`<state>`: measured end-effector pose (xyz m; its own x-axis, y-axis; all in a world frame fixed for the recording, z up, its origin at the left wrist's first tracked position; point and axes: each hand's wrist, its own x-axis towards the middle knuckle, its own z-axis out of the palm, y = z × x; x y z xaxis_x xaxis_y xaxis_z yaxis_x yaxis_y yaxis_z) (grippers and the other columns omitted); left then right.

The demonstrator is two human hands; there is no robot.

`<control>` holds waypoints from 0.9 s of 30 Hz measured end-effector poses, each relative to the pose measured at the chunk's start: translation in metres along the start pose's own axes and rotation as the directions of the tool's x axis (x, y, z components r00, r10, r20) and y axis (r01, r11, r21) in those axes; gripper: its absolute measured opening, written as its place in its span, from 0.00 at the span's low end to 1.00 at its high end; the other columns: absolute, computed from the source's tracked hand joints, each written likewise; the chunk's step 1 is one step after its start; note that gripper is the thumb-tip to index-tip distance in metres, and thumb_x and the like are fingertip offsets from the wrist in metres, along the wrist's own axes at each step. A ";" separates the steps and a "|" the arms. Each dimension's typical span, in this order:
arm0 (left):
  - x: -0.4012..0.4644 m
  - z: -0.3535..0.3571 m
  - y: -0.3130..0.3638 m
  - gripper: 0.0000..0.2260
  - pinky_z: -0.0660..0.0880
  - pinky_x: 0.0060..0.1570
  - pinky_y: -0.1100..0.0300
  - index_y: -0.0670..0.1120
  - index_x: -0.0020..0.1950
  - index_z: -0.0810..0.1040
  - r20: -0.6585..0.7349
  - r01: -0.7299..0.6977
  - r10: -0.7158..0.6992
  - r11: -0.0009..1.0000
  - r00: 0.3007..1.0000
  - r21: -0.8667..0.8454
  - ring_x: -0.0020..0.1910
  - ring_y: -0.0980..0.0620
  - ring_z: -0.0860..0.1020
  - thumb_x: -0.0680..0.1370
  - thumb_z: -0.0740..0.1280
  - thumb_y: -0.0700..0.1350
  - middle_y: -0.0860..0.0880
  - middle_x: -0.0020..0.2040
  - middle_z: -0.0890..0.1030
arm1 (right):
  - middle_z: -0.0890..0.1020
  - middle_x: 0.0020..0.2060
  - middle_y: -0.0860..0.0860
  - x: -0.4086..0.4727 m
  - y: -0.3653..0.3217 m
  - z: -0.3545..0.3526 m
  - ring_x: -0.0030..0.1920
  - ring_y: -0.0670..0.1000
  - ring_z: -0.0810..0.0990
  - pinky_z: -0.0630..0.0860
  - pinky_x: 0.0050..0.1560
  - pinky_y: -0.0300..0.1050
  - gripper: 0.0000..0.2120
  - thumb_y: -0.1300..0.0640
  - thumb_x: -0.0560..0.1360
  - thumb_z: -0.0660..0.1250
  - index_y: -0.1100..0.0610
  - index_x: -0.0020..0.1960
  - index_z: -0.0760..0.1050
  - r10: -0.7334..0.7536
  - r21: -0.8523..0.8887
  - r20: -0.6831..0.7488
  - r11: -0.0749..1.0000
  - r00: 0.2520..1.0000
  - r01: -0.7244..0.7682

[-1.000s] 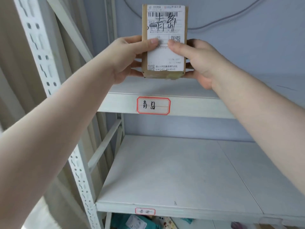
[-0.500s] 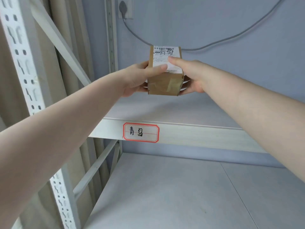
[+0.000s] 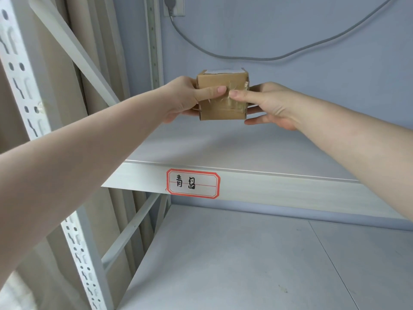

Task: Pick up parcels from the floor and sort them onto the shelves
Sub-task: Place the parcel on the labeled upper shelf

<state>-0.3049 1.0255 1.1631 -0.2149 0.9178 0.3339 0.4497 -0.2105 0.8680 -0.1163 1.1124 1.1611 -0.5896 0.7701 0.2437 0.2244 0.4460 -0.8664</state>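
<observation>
Two bare forearms enter from the lower left and right of the frame and meet at centre, where the left hand [image 3: 185,97] and right hand [image 3: 271,106] clamp a small cardboard parcel [image 3: 222,100] between them — thumbs pressed on its taped near face, fingers wrapped round the sides and underneath. The parcel hangs just above the upper shelf [image 3: 245,142], not yet set down. It appears light and stiff; its glossy tape is probably slippery, so the bare cardboard sides offer the surer hold. A red-bordered label [image 3: 193,183] marks the shelf's front edge; the lower shelf [image 3: 245,260] lies bare. Beyond — a pale wall, a grey cable [image 3: 257,57] and, at top centre, a wall socket [image 3: 173,5].
</observation>
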 end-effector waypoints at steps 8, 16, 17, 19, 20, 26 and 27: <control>0.020 -0.004 -0.016 0.34 0.80 0.57 0.56 0.42 0.61 0.80 0.080 0.043 -0.050 0.996 0.996 0.082 0.55 0.50 0.83 0.58 0.77 0.56 0.47 0.56 0.84 | 0.81 0.58 0.53 0.020 0.017 0.003 0.58 0.50 0.79 0.79 0.50 0.44 0.41 0.36 0.59 0.76 0.59 0.63 0.76 0.030 -0.111 -0.090 0.993 0.996 -0.040; 0.043 -0.002 -0.039 0.37 0.78 0.60 0.56 0.39 0.64 0.78 0.123 0.092 -0.098 0.994 0.987 0.051 0.58 0.50 0.83 0.58 0.78 0.53 0.45 0.60 0.84 | 0.81 0.58 0.53 0.036 0.030 0.012 0.58 0.50 0.78 0.77 0.56 0.45 0.36 0.39 0.65 0.75 0.61 0.64 0.76 0.077 -0.156 -0.135 0.983 0.988 -0.098; 0.046 -0.002 -0.042 0.35 0.78 0.59 0.56 0.39 0.63 0.79 0.122 0.099 -0.105 0.994 0.987 0.054 0.58 0.50 0.83 0.60 0.78 0.53 0.45 0.60 0.84 | 0.81 0.58 0.53 0.037 0.032 0.013 0.58 0.50 0.78 0.77 0.56 0.45 0.35 0.39 0.66 0.74 0.61 0.64 0.76 0.084 -0.158 -0.137 0.982 0.987 -0.105; 0.050 -0.002 -0.048 0.28 0.78 0.56 0.59 0.40 0.63 0.79 0.117 0.110 -0.118 0.992 0.986 0.067 0.57 0.50 0.82 0.66 0.78 0.51 0.45 0.59 0.83 | 0.81 0.59 0.53 0.039 0.035 0.016 0.59 0.50 0.78 0.77 0.56 0.45 0.35 0.39 0.66 0.74 0.61 0.64 0.76 0.090 -0.162 -0.136 0.981 0.987 -0.112; 0.051 -0.001 -0.051 0.26 0.78 0.55 0.60 0.40 0.63 0.79 0.114 0.117 -0.124 0.991 0.986 0.071 0.57 0.50 0.82 0.68 0.77 0.50 0.45 0.59 0.83 | 0.81 0.59 0.53 0.041 0.037 0.017 0.59 0.50 0.78 0.76 0.56 0.45 0.35 0.39 0.66 0.74 0.61 0.64 0.76 0.091 -0.162 -0.135 0.980 0.987 -0.113; 0.059 0.005 -0.069 0.21 0.79 0.56 0.60 0.43 0.56 0.81 0.061 0.125 -0.131 0.988 0.990 0.095 0.55 0.49 0.83 0.68 0.78 0.52 0.45 0.57 0.84 | 0.80 0.62 0.54 0.050 0.052 0.022 0.63 0.53 0.76 0.72 0.63 0.48 0.41 0.33 0.61 0.74 0.60 0.64 0.77 0.092 -0.238 -0.156 0.963 0.983 -0.128; 0.060 0.005 -0.070 0.19 0.79 0.56 0.60 0.45 0.53 0.82 0.054 0.127 -0.133 0.987 0.990 0.100 0.54 0.50 0.84 0.67 0.79 0.52 0.46 0.56 0.84 | 0.80 0.62 0.54 0.051 0.053 0.021 0.64 0.53 0.76 0.71 0.65 0.48 0.41 0.33 0.61 0.73 0.60 0.64 0.77 0.091 -0.243 -0.161 0.961 0.983 -0.129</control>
<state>-0.3446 1.0974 1.1207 -0.2254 0.9545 0.1951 0.5030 -0.0574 0.8624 -0.1509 1.1650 1.1184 -0.4337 0.8709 0.2312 0.4804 0.4405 -0.7584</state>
